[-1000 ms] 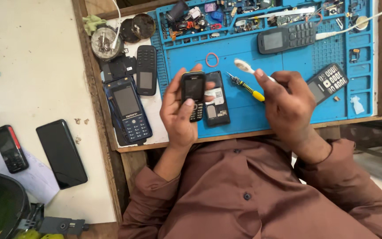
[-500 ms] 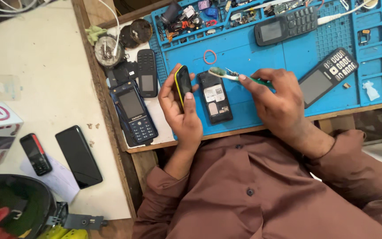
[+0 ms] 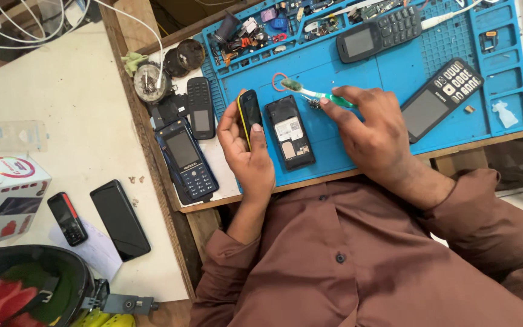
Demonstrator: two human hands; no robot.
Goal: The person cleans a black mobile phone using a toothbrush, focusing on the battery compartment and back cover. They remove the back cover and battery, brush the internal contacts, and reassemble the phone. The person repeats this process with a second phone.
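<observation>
**Now at the bench: one phone in hand, a brush in the other**

Now the left hand [image 3: 246, 151] grips a small black phone with a yellow edge [image 3: 250, 115], turned on its side so the narrow edge faces up; the thumb lies along its lower part and the fingers wrap behind it. The right hand [image 3: 367, 130] is closed around a green-handled toothbrush [image 3: 313, 92], whose bristled head points left, just above the blue work mat [image 3: 358, 75]. Between the two hands, flat on the mat, lies an opened phone body [image 3: 290, 132] with its back off and a white label showing. A red rubber band [image 3: 278, 82] sits by the brush head.

Farther right on the mat rest two more keypad phones, one dark [image 3: 379, 35] near the top and one with a white keypad [image 3: 442, 100], tilted. Left of the mat stand a blue-black keypad phone [image 3: 187, 160] and a smaller black phone [image 3: 201, 108]. On the pale table [image 3: 62, 109] lie a black smartphone [image 3: 120, 220] and a red-trimmed handset [image 3: 67, 218].
</observation>
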